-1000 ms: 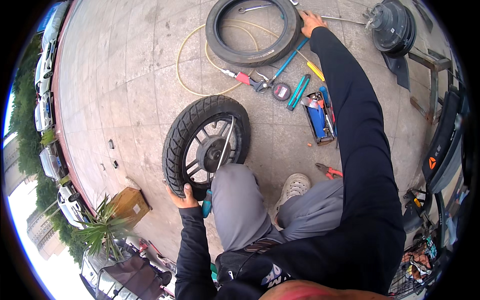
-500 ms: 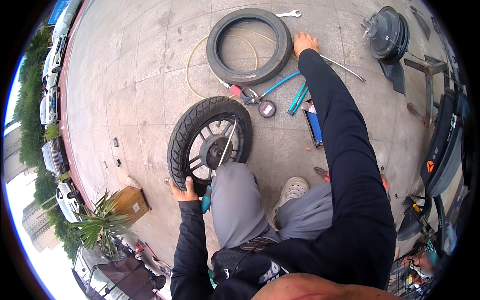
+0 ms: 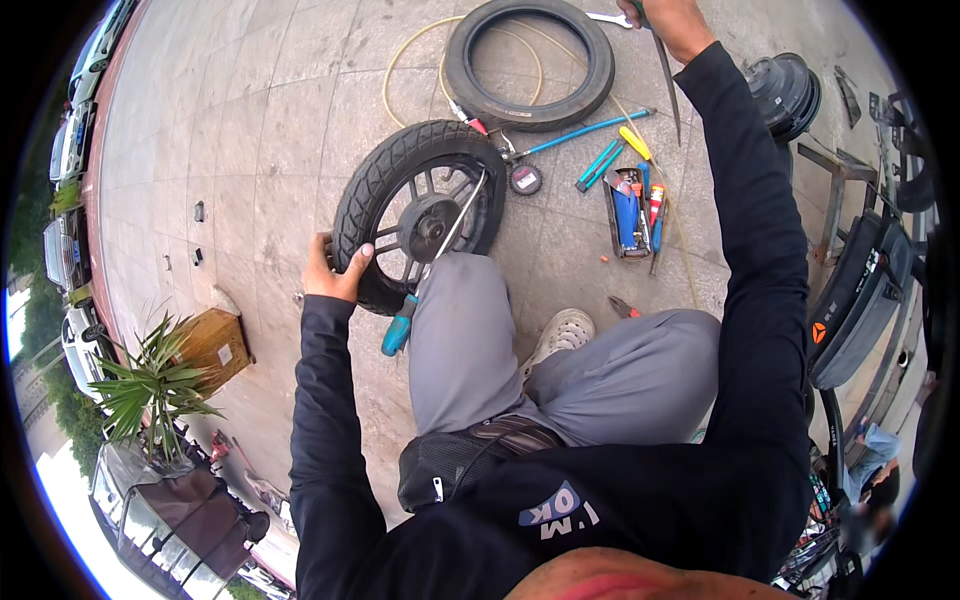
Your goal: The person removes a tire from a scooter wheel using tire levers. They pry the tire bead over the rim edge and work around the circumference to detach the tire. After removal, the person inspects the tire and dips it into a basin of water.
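The right hand (image 3: 682, 28), partly cut off by the upper edge, is wrapped around the green handle of a dark lever (image 3: 668, 75), its shaft pointing down toward the floor. The left hand (image 3: 336, 272) is clamped on the treaded tyre of a spoked wheel (image 3: 427, 228), thumb on the sidewall, fingers around the tread; the wheel is on the paving before the person's left knee. A teal-handled lever (image 3: 399, 328) slants across the wheel, its handle beside that knee and its far tip at the tyre's inner edge. Right of the wheel lies an uncovered dark tool tray (image 3: 615, 232), holding a blue piece (image 3: 627, 212) and small tools too jumbled to tell apart. A red-handled tool (image 3: 656, 200) lies along its right edge, whether inside or just beside is unclear. Near the tray are a yellow-handled tool (image 3: 634, 142), teal handles (image 3: 600, 165) and a round gauge (image 3: 525, 179). Beyond them lies a loose tyre (image 3: 530, 115), hollow, with pale hose (image 3: 541, 75) visible through its ring. At the waist sits a black mesh pouch (image 3: 432, 470), contents hidden. Well to the left, spiky leaves (image 3: 148, 385) spread from a brown planter box (image 3: 213, 352).
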A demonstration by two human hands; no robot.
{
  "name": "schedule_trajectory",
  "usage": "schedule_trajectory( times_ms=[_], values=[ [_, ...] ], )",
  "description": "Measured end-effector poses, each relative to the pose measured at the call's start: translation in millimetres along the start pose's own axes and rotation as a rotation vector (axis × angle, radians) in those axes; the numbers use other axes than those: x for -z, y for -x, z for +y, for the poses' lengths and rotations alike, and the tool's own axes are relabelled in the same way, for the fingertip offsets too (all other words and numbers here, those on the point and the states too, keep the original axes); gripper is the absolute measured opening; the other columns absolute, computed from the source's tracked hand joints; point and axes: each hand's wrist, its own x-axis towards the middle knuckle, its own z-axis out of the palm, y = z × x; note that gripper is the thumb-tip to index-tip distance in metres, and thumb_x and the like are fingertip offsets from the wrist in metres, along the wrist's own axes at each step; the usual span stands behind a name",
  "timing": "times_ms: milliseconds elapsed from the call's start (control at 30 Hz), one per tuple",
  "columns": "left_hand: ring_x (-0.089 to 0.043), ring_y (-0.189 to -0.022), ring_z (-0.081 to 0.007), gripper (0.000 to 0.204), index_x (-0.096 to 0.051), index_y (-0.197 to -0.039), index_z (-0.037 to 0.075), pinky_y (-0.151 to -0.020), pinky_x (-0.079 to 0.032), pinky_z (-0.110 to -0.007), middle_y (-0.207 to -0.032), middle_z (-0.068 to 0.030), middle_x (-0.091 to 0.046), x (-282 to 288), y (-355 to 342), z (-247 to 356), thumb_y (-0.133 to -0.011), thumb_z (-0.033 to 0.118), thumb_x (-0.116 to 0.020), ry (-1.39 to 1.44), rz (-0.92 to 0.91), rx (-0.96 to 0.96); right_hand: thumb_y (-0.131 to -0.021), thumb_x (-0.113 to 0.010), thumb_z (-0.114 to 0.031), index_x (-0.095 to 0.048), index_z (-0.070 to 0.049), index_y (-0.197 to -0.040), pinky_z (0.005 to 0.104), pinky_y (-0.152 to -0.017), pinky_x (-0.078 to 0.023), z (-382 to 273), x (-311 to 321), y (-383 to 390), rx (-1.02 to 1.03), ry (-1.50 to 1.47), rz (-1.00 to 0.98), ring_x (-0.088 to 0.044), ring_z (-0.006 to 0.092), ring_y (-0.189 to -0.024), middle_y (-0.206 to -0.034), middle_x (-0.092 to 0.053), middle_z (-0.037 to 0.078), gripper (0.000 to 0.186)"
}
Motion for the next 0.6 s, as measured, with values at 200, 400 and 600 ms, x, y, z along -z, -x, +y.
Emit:
schedule_trajectory(
  times_ms=[200, 400, 600],
  values=[
    [-0.069, -0.099, -0.0436, 0.090, -0.062, -0.124, -0.004, -0.086, -0.054, -0.045, -0.102, -0.0316, -0.069, 1.2, -45.0, 30.2, -0.077, 0.072, -0.069, -0.342, -0.061, -0.037, -0.090, -0.053, -0.012, -0.053, -0.007, -0.110, 0.0349, -0.054, -0.049, -73.3, -65.2, -17.1, 0.082, -0.858, 0.112, -0.057, 0.0196, -0.060, -0.077, -0.057, 0.009, 0.021],
    [-0.069, -0.102, -0.0418, 0.088, -0.059, -0.129, -0.006, -0.089, -0.053, -0.045, -0.106, -0.0292, -0.070, -14.2, -25.8, 44.9, -0.074, 0.060, -0.079, -0.045, -0.050, -0.083, -0.095, -0.052, -0.017, -0.051, -0.011, -0.121, 0.0345, -0.050, -0.044, -27.0, -96.5, -49.1, -0.024, -0.947, 0.448, -0.051, 0.0194, -0.055, -0.073, -0.054, 0.007, 0.026],
    [-0.069, -0.098, -0.0410, 0.077, -0.061, -0.123, -0.004, -0.087, -0.054, -0.045, -0.103, -0.0268, -0.070, -12.3, -7.3, 42.3, -0.068, 0.043, -0.088, 0.015, 0.077, -0.203, -0.100, -0.053, -0.043, -0.055, -0.014, -0.094, 0.0344, -0.049, -0.041, -20.2, -100.0, -51.1, -0.147, -1.119, 0.453, -0.051, 0.0202, -0.053, -0.067, -0.054, 0.005, 0.029]
  ],
)
